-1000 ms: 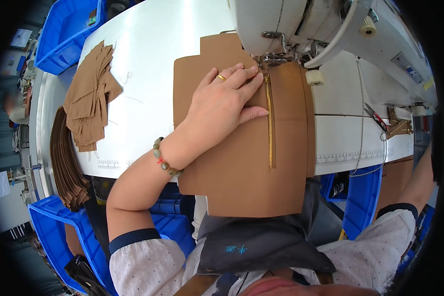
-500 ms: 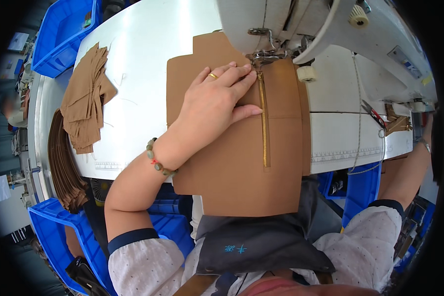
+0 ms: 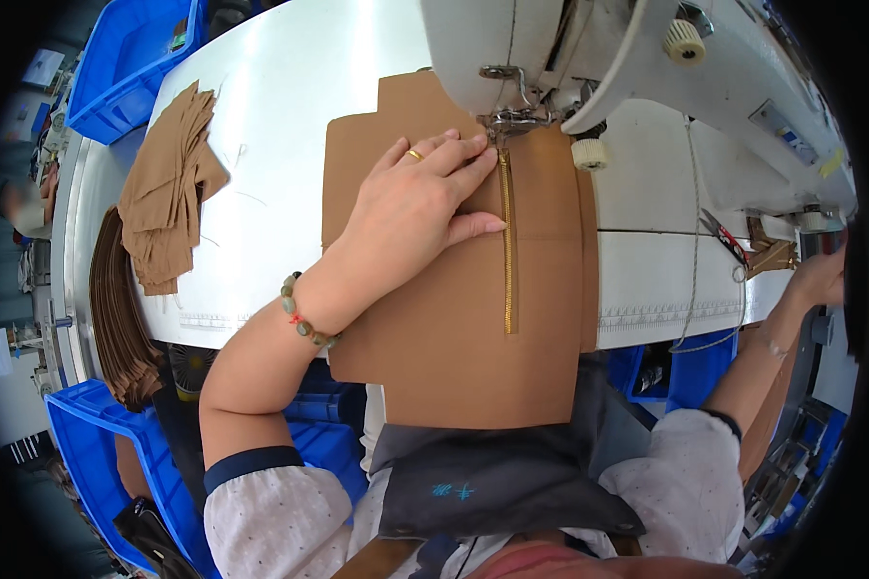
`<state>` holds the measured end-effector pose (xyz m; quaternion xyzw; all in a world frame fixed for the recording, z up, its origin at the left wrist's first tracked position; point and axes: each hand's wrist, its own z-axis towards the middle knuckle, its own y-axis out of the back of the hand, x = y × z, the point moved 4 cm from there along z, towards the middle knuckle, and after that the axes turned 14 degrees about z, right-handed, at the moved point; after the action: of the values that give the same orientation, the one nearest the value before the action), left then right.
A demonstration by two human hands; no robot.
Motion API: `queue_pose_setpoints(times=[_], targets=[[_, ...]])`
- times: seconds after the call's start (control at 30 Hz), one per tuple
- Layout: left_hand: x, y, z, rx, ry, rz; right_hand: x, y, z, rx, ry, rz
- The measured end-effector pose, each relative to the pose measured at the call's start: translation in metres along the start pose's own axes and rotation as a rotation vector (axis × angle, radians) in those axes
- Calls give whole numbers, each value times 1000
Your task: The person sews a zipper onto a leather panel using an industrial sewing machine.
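My left hand point(image 3: 425, 203), with a gold ring and bead bracelet, lies open on a brown fabric panel point(image 3: 454, 347), fingertips just below the sewing machine's presser foot point(image 3: 507, 123) and thumb touching the brass zipper point(image 3: 507, 270) that runs lengthwise in the panel. The panel lies on the white table under the needle area and overhangs its front edge. My right hand point(image 3: 819, 278) is at the far right, beside the table's end; its fingers are partly hidden in the dark rim, so I cannot tell what they hold.
A pile of brown pieces point(image 3: 169, 183) and a long folded stack point(image 3: 116, 309) sit at the left. Blue bins point(image 3: 130, 68) stand around the table point(image 3: 299, 58). Red-handled scissors point(image 3: 724, 236) and a cord point(image 3: 695, 193) are at the right. A co-worker point(image 3: 24, 207) is in the left background.
My right hand and forearm have moved inward into clearer view at the right. My left hand and the panel sit slightly further left in the picture, fingers still resting beside the zipper.
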<state>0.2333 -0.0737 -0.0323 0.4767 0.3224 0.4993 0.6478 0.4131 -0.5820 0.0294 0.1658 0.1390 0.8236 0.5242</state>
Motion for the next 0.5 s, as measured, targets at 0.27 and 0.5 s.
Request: queue_pose_setpoints(times=[0.27, 0.5], targets=[[-2, 1, -2, -9, -9, -36, 287, -77, -52, 712, 368, 807], [-5, 0, 3, 3, -12, -75, 301, -132, -70, 1116, 101, 1019]])
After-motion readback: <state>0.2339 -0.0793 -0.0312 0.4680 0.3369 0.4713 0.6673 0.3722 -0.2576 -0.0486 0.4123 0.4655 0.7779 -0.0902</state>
